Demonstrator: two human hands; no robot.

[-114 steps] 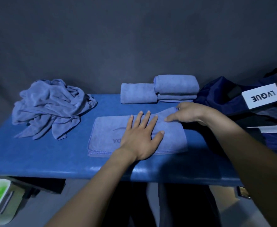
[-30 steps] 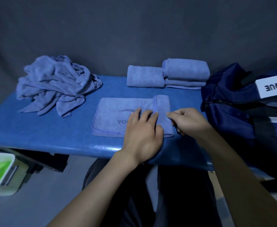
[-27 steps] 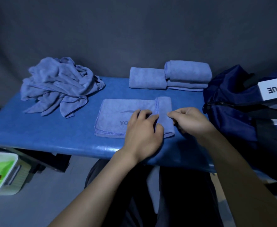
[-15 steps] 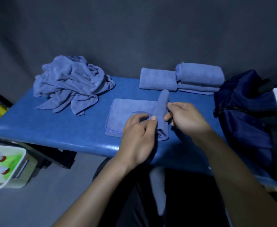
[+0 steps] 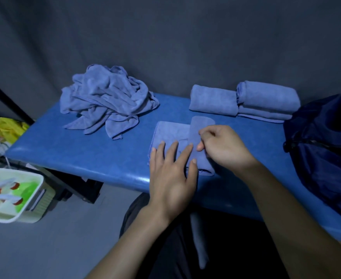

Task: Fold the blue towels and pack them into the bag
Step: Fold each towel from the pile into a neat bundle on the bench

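A blue towel [image 5: 170, 133] lies partly folded on the blue table [image 5: 97, 156], its right end doubled over into a narrow band. My left hand [image 5: 172, 172] lies flat on it with straight, spread fingers. My right hand [image 5: 223, 147] pinches the folded band between thumb and curled fingers. A heap of unfolded blue towels [image 5: 105, 99] sits at the back left. Three folded towels [image 5: 244, 101] rest at the back right, two of them stacked. The dark blue bag [image 5: 324, 150] stands at the table's right end, its zip showing.
A grey curtain hangs right behind the table. On the floor at the left stands a white plastic bin [image 5: 10, 196] with green and red items, and a yellow bag [image 5: 6, 127] lies beyond it. My legs are under the table's front edge.
My right hand has folded the towel's right end further over to the left. My left hand has flattened out on the towel. The view has shifted left and down.
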